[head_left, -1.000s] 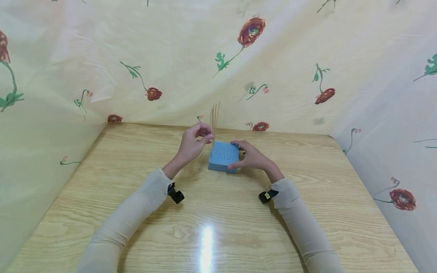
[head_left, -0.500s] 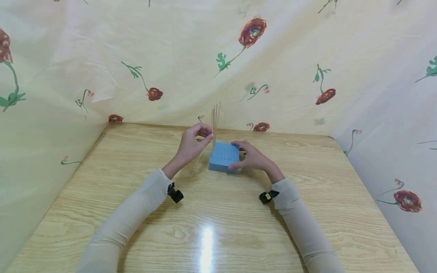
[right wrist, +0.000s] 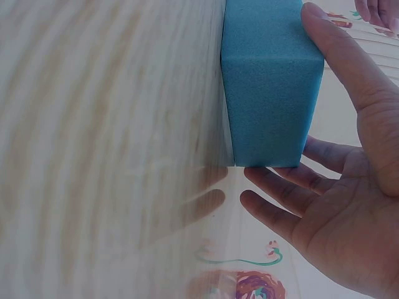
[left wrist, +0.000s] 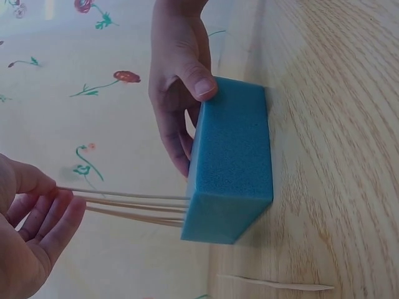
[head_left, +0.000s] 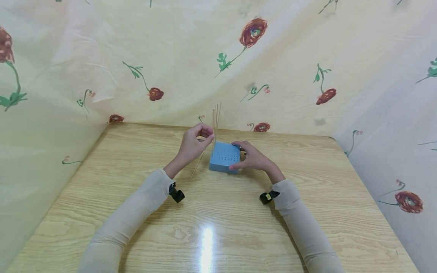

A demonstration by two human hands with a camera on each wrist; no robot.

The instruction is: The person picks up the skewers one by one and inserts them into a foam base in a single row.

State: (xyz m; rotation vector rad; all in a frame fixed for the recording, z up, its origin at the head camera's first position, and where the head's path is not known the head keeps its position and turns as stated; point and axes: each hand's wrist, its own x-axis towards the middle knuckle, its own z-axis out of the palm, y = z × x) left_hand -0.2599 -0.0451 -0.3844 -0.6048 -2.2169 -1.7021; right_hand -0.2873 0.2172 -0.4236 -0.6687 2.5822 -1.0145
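Note:
A blue foam block (head_left: 223, 167) with rows of small holes in its top sits on the table. Several thin wooden skewers (head_left: 217, 118) stand upright along its left side, some leaning slightly. My left hand (head_left: 193, 143) pinches one skewer (left wrist: 124, 192) between thumb and fingertips, above the block; its lower end meets the block's top. On the block's right side, my right hand (head_left: 252, 156) holds it, thumb on the near face and fingers around the far side. Another skewer (head_left: 197, 165) lies on the table left of the block, partly hidden by my left hand.
The wooden table (head_left: 232, 227) reaches back to a flowered cloth (head_left: 184, 68) hanging close behind the block. More of that cloth borders the left and right sides. Both wrists wear small black cameras.

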